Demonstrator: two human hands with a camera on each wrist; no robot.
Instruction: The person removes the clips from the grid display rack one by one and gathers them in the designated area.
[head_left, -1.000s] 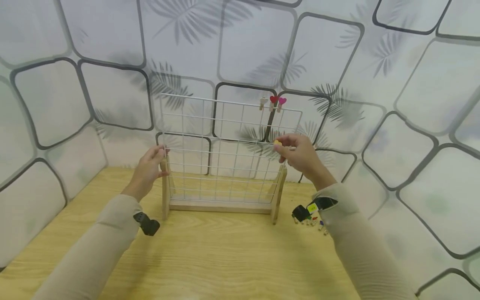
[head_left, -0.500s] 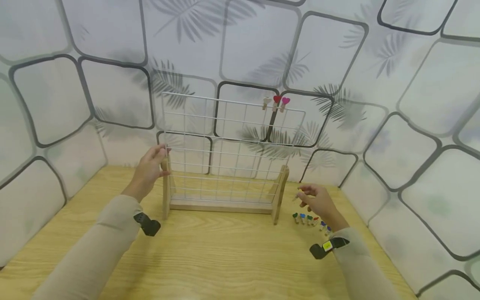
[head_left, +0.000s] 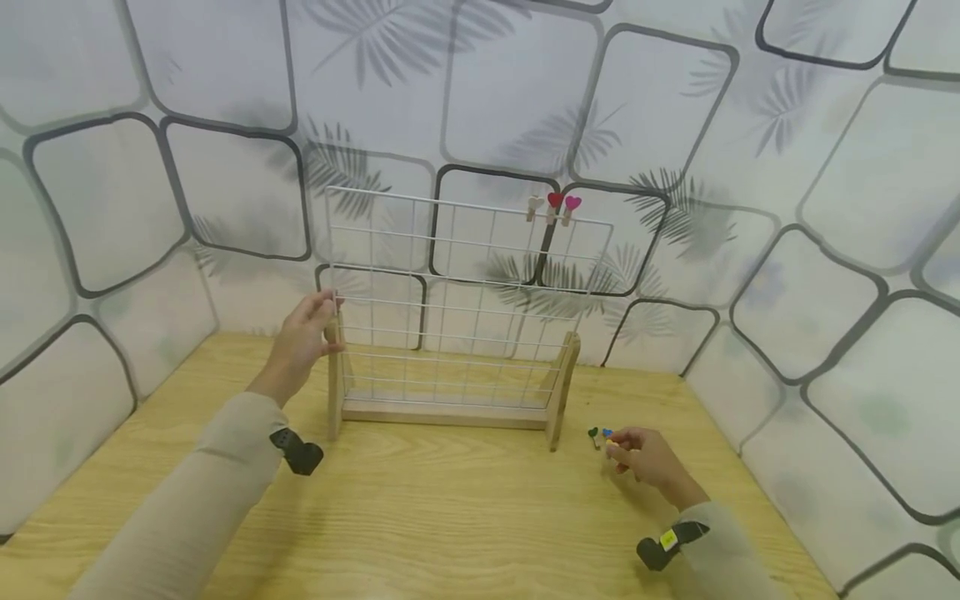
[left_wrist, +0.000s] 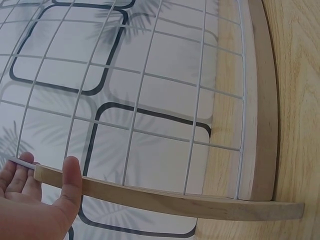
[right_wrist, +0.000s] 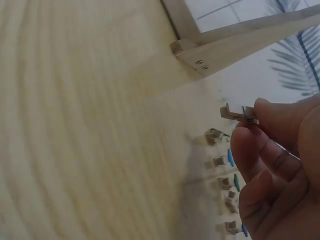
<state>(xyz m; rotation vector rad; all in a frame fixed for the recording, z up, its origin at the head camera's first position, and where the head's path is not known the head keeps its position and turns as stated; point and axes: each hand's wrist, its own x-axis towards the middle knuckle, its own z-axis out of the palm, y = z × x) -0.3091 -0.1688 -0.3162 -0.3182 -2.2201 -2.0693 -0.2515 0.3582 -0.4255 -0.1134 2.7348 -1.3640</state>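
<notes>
In the head view my left hand [head_left: 300,337] grips the left side of a wire grid rack [head_left: 450,412], where the mesh meets its wooden upright. The left wrist view has the thumb in front of the upright [left_wrist: 150,199] and fingers behind it. My right hand [head_left: 648,457] pinches a small wooden clothespin [right_wrist: 239,114] between thumb and forefinger, low over the table at the right. A bit of yellow shows at its fingertips in the head view. Below it lie several heart clothespins, among them a green one [head_left: 593,433] and a blue one [right_wrist: 230,158].
On the grid's top wire, towards the right, are a white heart clothespin [head_left: 534,207], a red one [head_left: 554,202] and a pink one [head_left: 572,205]. The rack stands on a wood-grain table [head_left: 450,517], with patterned walls [head_left: 495,100] close behind and at both sides.
My right hand has come down from the grid's right edge to the clothespins on the table, still pinching the yellow one. The left hand has kept its grip on the rack.
</notes>
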